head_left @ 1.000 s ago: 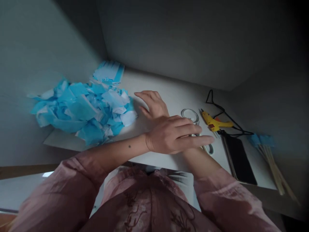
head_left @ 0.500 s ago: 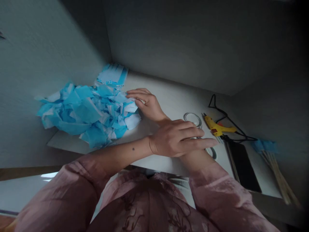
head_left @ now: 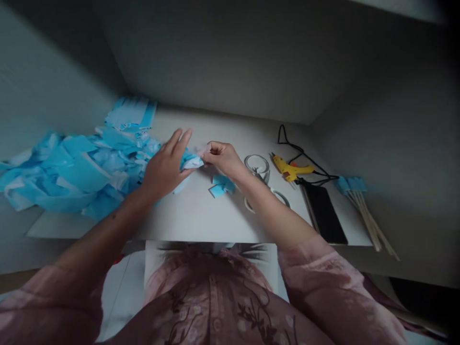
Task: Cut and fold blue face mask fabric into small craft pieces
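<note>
A heap of blue and white paper scraps (head_left: 72, 167) covers the left of the white table (head_left: 201, 220). My left hand (head_left: 166, 165) lies at the heap's right edge, fingers stretched out over the scraps. My right hand (head_left: 222, 158) pinches a pale blue-white paper piece (head_left: 192, 161) that reaches to my left hand. Two small blue scraps (head_left: 221, 185) lie on the table just below my right hand.
Scissors (head_left: 268, 184) lie right of my right wrist. Further right are a yellow glue gun (head_left: 291, 168) with a black cord, a black phone (head_left: 323, 211) and wooden sticks with blue paper tips (head_left: 362, 206). Grey walls close in behind and at both sides.
My arms have uncrossed: the left hand swung from the scissors to the heap. The right hand drew back from the heap with a paper piece. The view shifted left.
</note>
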`<state>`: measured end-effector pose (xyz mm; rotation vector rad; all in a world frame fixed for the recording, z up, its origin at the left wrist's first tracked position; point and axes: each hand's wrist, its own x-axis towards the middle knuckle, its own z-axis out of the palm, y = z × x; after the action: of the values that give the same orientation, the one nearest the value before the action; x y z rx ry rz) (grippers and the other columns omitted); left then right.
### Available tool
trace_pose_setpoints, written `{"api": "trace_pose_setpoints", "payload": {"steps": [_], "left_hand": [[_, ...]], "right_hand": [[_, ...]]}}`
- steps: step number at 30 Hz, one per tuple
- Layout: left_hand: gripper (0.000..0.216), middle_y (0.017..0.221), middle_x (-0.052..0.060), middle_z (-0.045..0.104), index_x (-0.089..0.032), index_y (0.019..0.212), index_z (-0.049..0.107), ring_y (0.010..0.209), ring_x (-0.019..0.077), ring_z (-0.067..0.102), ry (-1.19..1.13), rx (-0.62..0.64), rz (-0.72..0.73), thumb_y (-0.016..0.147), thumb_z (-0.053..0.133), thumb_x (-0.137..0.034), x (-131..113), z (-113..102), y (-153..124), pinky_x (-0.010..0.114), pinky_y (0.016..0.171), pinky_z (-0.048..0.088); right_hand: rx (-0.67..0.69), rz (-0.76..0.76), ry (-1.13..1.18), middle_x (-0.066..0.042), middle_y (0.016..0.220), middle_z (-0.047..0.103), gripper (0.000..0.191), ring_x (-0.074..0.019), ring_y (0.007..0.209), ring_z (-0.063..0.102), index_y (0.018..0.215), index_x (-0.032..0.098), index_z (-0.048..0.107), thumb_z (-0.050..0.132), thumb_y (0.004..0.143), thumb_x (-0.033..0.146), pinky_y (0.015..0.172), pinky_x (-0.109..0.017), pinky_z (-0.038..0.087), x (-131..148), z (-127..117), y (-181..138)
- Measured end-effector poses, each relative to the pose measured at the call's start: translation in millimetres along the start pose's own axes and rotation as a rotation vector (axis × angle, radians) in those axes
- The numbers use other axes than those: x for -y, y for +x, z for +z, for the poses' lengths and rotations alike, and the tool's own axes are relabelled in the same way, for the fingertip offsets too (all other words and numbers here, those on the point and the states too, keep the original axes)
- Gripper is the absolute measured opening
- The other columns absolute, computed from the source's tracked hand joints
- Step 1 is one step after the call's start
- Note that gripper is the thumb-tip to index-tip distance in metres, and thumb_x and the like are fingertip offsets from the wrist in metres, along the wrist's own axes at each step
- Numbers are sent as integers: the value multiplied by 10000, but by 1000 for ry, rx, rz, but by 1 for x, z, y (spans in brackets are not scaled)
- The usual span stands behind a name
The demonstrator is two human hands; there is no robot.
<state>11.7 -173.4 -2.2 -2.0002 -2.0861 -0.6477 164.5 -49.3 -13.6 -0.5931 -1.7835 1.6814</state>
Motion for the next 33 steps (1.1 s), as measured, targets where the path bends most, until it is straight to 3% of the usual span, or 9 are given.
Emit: {"api": "trace_pose_setpoints", "payload": {"steps": [4, 10, 13, 19, 23, 26, 28, 31, 33], "left_hand": [[616, 1175, 156, 758, -174, 1590, 376, 1013, 309, 728, 188, 281, -127, 973, 362, -168, 12, -1, -12, 430, 867, 559], [576, 1464, 45, 616, -164, 1474, 547, 1273, 250, 615, 170, 235, 73, 962, 291, -110, 38, -18, -26, 402, 1071, 473], [536, 1408, -5, 664, -201, 1396, 609, 1258, 231, 615, 290, 217, -8, 974, 284, -137, 54, -29, -34, 397, 1051, 482], [438, 1272, 71, 732, -162, 1091, 731, 1215, 325, 628, 377, 304, -23, 945, 320, -186, 85, -61, -55, 510, 1046, 471], [490, 1467, -40, 610, -324, 1384, 581, 1336, 305, 555, 211, 336, 18, 956, 366, -223, 99, -67, -70, 503, 1138, 398], [716, 1651, -67, 377, -506, 1598, 136, 1430, 352, 460, 157, 350, 50, 978, 409, -275, 91, -68, -75, 589, 1188, 291], [782, 1699, -40, 272, -516, 1603, -22, 1481, 379, 389, 164, 355, 64, 988, 399, -278, 75, -71, -75, 637, 1206, 212], [690, 1700, 24, 275, -433, 1628, 57, 1516, 372, 336, 200, 348, 68, 1016, 334, -279, 45, -75, -74, 645, 1222, 151], [603, 1688, 50, 302, -380, 1614, 191, 1532, 352, 311, 213, 333, 97, 1030, 316, -296, 28, -76, -73, 622, 1233, 148]], "right_hand": [[-96, 46, 90, 46, 645, 599, 342, -90, 593, 546, 669, 200, 610, 862, 664, 432, 573, -220, 500, 3, -20, -11], [-199, 121, 173, 27, 685, 634, 443, -96, 629, 599, 672, 199, 606, 922, 585, 496, 556, -206, 516, 5, -50, -35], [-251, 117, 192, 29, 686, 629, 449, -104, 653, 616, 699, 200, 618, 931, 579, 499, 542, -203, 513, 5, -64, -47], [-274, 90, 82, 10, 699, 650, 278, -109, 636, 592, 809, 203, 669, 822, 761, 431, 551, -234, 472, 17, -96, -91], [-252, 96, -225, 13, 703, 664, 203, -125, 596, 573, 984, 209, 719, 723, 851, 363, 569, -268, 458, 14, -101, -131], [-171, 71, -549, 0, 768, 705, 209, -154, 631, 608, 1080, 228, 734, 631, 928, 329, 617, -297, 478, 0, -85, -157], [-104, -35, -763, -36, 926, 752, 228, -199, 792, 672, 1133, 240, 732, 584, 965, 282, 740, -346, 523, -12, -71, -171], [-57, -253, -1019, -88, 1065, 734, 294, -248, 1014, 654, 1190, 229, 728, 531, 979, 173, 893, -403, 534, -26, -56, -182], [-29, -330, -1131, -104, 1025, 710, 347, -244, 976, 631, 1205, 209, 728, 503, 967, 96, 848, -383, 545, -31, -54, -183]]}}
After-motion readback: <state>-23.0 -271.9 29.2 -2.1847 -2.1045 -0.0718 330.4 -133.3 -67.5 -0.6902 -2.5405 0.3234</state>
